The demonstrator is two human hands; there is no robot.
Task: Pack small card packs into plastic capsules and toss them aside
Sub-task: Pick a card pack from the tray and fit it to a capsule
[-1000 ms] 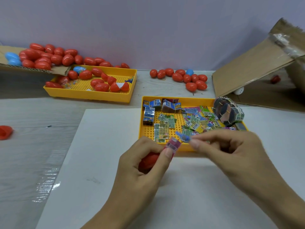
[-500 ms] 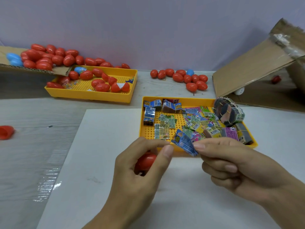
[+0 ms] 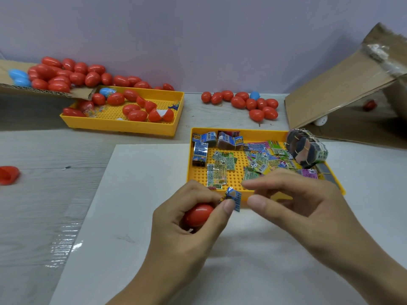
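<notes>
Fingers hide most of the red capsule half [image 3: 198,214] cupped in the left hand [image 3: 187,225], whose thumb now pins a blue card pack [image 3: 233,198] at its rim, just before the near yellow tray [image 3: 224,179]. The right hand [image 3: 293,201], blurred, has let go, fingers loosely curled.

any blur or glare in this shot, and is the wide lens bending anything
Head view: the right hand has soft, motion-blurred fingertips, while the left hand and its red capsule are sharper; bright glare streaks the grey table at lower left; the capsule carries a small highlight; lighting is soft with faint shadows; table lines bow slightly near the edges.
</notes>
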